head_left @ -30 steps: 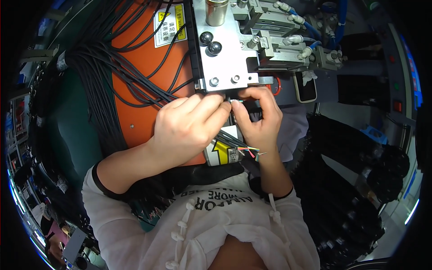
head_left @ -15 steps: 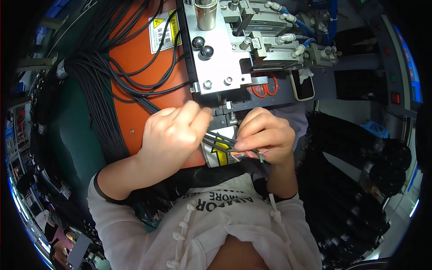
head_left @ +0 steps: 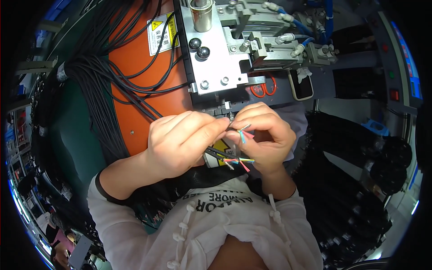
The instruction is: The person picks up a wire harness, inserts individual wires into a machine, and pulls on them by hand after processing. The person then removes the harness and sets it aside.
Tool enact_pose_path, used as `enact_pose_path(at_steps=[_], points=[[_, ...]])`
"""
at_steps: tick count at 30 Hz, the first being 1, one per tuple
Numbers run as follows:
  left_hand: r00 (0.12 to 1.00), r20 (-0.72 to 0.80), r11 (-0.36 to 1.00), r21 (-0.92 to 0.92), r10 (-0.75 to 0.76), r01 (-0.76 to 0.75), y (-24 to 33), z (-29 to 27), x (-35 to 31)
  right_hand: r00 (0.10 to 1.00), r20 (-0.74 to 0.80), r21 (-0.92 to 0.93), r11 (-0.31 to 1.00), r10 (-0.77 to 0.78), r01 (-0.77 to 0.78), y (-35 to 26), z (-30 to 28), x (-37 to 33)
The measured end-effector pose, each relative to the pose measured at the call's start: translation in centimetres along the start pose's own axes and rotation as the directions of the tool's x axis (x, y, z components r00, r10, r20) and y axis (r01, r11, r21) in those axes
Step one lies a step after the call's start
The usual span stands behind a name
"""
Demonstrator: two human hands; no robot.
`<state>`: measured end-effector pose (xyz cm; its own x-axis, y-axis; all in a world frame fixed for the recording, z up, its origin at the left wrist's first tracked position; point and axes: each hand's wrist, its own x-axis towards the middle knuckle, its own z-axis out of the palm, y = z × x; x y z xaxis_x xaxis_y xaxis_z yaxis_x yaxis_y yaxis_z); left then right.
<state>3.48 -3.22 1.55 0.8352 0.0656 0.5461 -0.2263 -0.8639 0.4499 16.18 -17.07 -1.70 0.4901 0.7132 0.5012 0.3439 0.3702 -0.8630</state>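
Several black cables (head_left: 214, 152) run out from under my left hand (head_left: 182, 139), which is closed around them. Their stripped ends (head_left: 237, 161) fan out in red, yellow, blue and bare wires below my fingers. One more cable end, with blue and pink wires (head_left: 244, 136), sits between the fingertips of both hands. My right hand (head_left: 265, 135) pinches this end between thumb and forefinger. Both hands are held in front of a metal machine fixture (head_left: 218, 67), just below its lower edge. The cables' course inside my left palm is hidden.
A thick bundle of black cables (head_left: 92, 85) lies over an orange surface (head_left: 135, 135) at the left. Red-handled scissors (head_left: 264, 90) and a phone (head_left: 301, 86) rest right of the fixture. More black cable bundles (head_left: 342, 180) hang at the right. Pneumatic cylinders (head_left: 279, 47) stand at the back.
My left hand has shifted right until its fingertips meet my right hand's. One cable end is now lifted apart, while the other coloured ends show lower down, clear of my right fingers.
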Motion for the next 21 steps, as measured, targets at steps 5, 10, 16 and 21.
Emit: enact_pose_path(at_steps=[5,10,16,21], points=[[0.996,-0.066,0.998,-0.02,-0.067,0.065,0.2,-0.2,0.1,0.95,-0.254,0.293,0.95,0.182,-0.104,-0.5,2.1,0.2],[0.99,-0.101,0.995,-0.045,-0.098,0.094,0.1,0.1,0.3,0.992,-0.125,-0.01,1.0,-0.01,0.009,0.3,1.2,1.0],[0.98,-0.009,0.977,-0.086,-0.197,0.196,0.4,0.0,-0.1,0.984,-0.054,-0.384,0.913,-0.169,0.136,-0.7,0.6,1.1],[0.972,0.031,0.969,0.084,-0.235,0.232,0.7,0.2,0.0,0.974,0.042,-0.61,0.766,-0.223,0.202,-0.8,0.4,1.0]])
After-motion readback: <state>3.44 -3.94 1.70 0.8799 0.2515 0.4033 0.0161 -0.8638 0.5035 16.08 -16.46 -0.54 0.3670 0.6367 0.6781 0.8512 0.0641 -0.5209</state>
